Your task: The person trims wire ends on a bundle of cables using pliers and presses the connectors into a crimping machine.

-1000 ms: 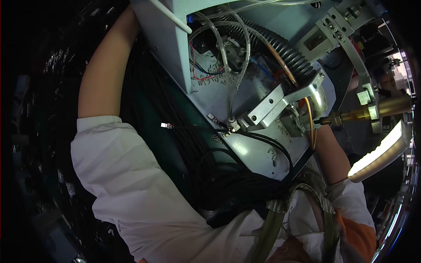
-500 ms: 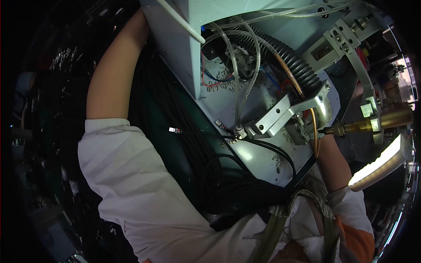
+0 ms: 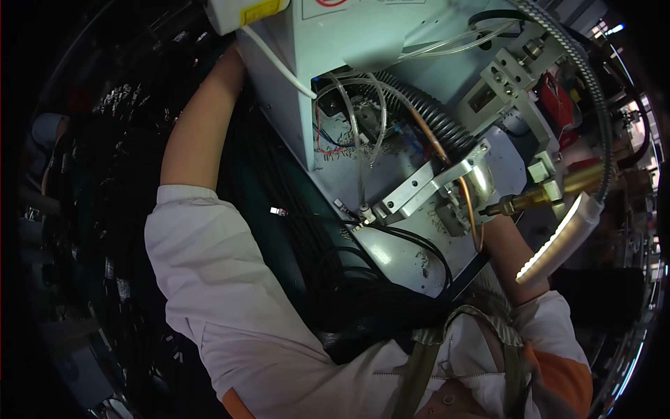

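Note:
My left forearm reaches up along the side of the pale blue machine housing, and the hand is hidden past its edge. On the other side, my right forearm passes up behind a copper tube and a metal bracket; that hand is hidden too. What either hand touches cannot be seen. Clear plastic tubes and a black corrugated hose run through the opening in the housing. A brass cylinder with a dark tip points toward the bracket.
A lit lamp on a flexible metal neck hangs at the right. Bundled black cables lie on the green surface, with a small white connector. Metal shavings are scattered on the machine's base.
The view has shifted, so the machine sits lower and further left, and more of its top and the lamp's neck show. Both arms remain reached around the machine.

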`<state>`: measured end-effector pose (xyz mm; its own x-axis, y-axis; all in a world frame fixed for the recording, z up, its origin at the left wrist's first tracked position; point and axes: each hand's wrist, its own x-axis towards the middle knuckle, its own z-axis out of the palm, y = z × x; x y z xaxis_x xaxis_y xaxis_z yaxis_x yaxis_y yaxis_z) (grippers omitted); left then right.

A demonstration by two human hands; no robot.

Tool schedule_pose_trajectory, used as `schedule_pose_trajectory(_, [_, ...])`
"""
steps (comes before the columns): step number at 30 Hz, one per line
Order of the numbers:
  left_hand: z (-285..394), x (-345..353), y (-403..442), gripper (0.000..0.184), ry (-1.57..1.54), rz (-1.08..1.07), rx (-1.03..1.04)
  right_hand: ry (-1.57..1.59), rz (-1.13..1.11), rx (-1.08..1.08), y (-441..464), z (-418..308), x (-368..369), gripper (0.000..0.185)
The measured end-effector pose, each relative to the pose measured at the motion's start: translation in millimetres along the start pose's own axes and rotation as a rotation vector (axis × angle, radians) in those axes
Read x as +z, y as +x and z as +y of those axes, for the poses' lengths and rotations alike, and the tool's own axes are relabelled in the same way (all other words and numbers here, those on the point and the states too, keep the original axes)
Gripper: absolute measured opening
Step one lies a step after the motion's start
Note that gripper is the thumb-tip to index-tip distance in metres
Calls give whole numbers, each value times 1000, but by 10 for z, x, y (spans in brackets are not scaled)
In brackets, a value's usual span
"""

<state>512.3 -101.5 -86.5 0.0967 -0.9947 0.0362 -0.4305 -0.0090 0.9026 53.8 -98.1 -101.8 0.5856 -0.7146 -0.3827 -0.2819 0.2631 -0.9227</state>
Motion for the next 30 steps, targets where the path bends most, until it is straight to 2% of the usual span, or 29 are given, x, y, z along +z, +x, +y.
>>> schedule_pose_trajectory(4, [48, -127, -179, 38, 7, 51, -50, 9, -32, -28, -93, -52, -102, 48])
schedule_pose_trajectory(8, [433, -463, -894, 38, 161, 164, -107, 38, -70, -101, -455, -44, -422, 48])
schedule_pose_trajectory(10, [659, -648, -1437, 38, 350, 209, -147, 71, -93, -130, -725, 46, -612, 48])
schedule_pose_trajectory(12, [941, -758, -2145, 34, 679, 240, -175, 104, -123, -160, -991, 120, -824, 49])
schedule_pose_trajectory(13, [1164, -676, -2500, 33, 985, 264, -240, 122, -142, -176, -1117, 156, -922, 49])
schedule_pose_trajectory(15, [1855, 97, -3259, 32, 1071, 467, -275, 157, -185, -200, -1295, 236, -1064, 49])
schedule_pose_trajectory(16, [2094, 533, -3528, 30, 930, 557, -225, 177, -212, -210, -1374, 258, -1116, 49])
schedule_pose_trajectory(18, [2502, 1676, -3740, 30, 729, 734, -260, 217, -261, -237, -1512, 309, -1186, 49])
schedule_pose_trajectory(19, [2573, 2197, -3728, 29, 557, 694, -213, 236, -290, -253, -1568, 324, -1187, 50])
schedule_pose_trajectory(20, [2521, 2680, -3672, 27, 513, 653, -65, 248, -322, -274, -1631, 362, -1181, 50])
schedule_pose_trajectory(21, [2584, 3090, -3543, 31, 371, 588, -83, 266, -347, -296, -1690, 355, -1159, 50])
schedule_pose_trajectory(22, [2501, 3388, -3391, 41, 432, 578, -56, 283, -367, -312, -1753, 348, -1128, 50])
schedule_pose_trajectory(24, [2480, 3756, -3010, 52, 623, 669, -243, 281, -400, -347, -1873, 399, -1198, 49])
schedule_pose_trajectory(25, [2359, 3810, -2882, 55, 720, 681, -266, 284, -421, -363, -1952, 438, -1296, 45])
schedule_pose_trajectory(26, [2283, 3844, -2788, 56, 815, 699, -271, 289, -394, -332, -2101, 405, -1360, 61])
schedule_pose_trajectory(27, [2351, 3871, -2688, 60, 734, 667, -427, 277, -397, -275, -2196, 460, -1497, 56])
schedule_pose_trajectory(28, [2318, 3880, -2629, 61, 760, 681, -446, 308, -405, -254, -2309, 506, -1609, 51])
schedule_pose_trajectory(29, [2283, 3842, -2600, 50, 751, 692, -436, 268, -379, -220, -2407, 572, -1738, 47])
schedule_pose_trajectory(30, [2114, 3752, -2589, 57, 792, 693, -468, 249, -345, -203, -2494, 663, -1866, 45])
